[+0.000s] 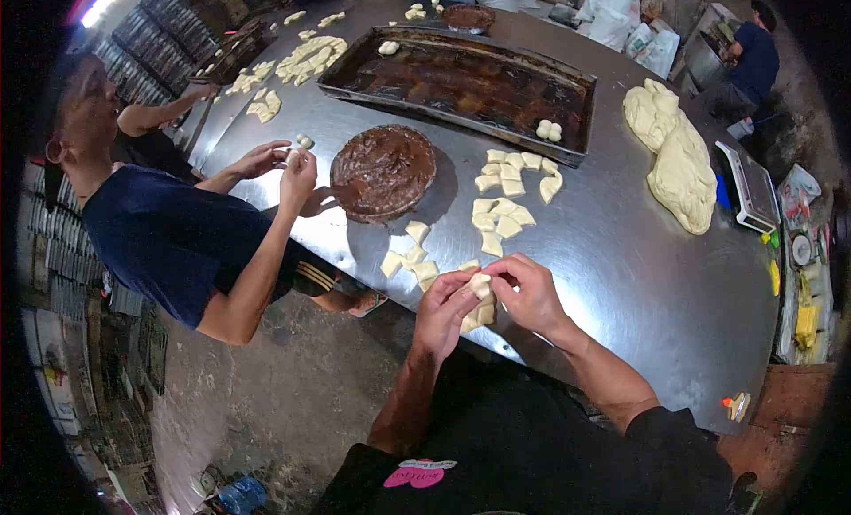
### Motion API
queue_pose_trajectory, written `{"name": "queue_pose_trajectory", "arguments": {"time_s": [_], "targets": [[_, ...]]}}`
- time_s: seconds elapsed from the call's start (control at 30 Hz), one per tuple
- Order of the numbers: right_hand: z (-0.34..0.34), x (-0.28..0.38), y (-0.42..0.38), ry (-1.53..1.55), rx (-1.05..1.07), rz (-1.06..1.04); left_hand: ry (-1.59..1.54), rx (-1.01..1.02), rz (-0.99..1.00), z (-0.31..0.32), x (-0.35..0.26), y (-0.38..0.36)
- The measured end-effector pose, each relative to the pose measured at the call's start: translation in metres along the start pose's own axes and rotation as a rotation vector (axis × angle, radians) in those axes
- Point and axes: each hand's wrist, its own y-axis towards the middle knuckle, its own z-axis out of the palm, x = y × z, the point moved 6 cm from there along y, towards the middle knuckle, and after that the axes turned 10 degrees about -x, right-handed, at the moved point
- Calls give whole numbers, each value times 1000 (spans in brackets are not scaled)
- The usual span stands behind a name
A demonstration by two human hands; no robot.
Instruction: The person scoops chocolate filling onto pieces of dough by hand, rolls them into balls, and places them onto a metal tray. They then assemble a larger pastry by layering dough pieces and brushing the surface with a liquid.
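Note:
Near the table's front edge, my left hand and my right hand pinch a small piece of dough between their fingertips. Just below it lie more dough pieces. Cut dough pieces are spread to the left of my hands, and others lie beyond them. A round bowl of brown filling stands behind, to the left. Farther back is a large dark tray with small dough balls in its near right corner.
A co-worker in a dark shirt works dough at the left. A big dough mass and a scale are on the right of the metal table. Other people are at the back.

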Motion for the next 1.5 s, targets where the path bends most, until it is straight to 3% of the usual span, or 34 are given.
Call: {"name": "queue_pose_trajectory", "arguments": {"time_s": [0.07, 0.2, 0.3, 0.33, 0.4, 0.57, 0.63, 0.7, 0.8, 0.87, 0.97, 1.03, 1.1, 1.17, 1.23, 1.37, 1.43, 1.5], "targets": [[7, 15, 2, 61, -132, -124, 47, -34, 50, -6, -12, 6], [32, 27, 22, -149, -86, -271, 42, -42, -66, -26, -31, 25], [53, 28, 49, -174, 14, -140, 116, -39, 56, -34, -61, 45], [58, 30, 59, -190, 14, -134, 144, 12, 14, -38, -65, 52], [63, 44, 75, -263, -64, -326, 172, 53, -68, -46, -65, 68], [68, 15, 77, -359, -128, -194, 21, 91, -196, -35, -68, 85], [60, 36, 70, -346, -222, -344, -9, 67, -193, -31, -62, 83], [47, 36, 59, -398, -218, -352, -7, 97, -205, -24, -55, 77], [28, 25, 40, -350, -118, -309, 108, 169, -164, -8, -42, 63], [15, 20, 29, -403, 4, -172, 137, 214, -184, 5, -32, 55], [-20, 34, 13, -422, -208, -227, 187, 307, -203, 24, -11, 43], [-34, 21, 0, -370, -155, -193, 184, 352, -282, 38, 3, 32], [-45, 1, -15, -375, -170, -176, 123, 331, -290, 49, 16, 18], [-53, -2, -29, -364, -228, -178, 88, 207, -138, 55, 22, 7], [-57, 18, -44, -434, -381, -371, 77, 151, -113, 55, 30, -4], [-49, 35, -51, -518, -350, -435, 68, 72, -86, 46, 30, -16], [-47, 34, -45, -426, -323, -428, 146, 93, 24, 43, 19, -15], [-38, 34, -39, -374, -177, -440, 134, 77, -6, 34, 5, -15]]}}
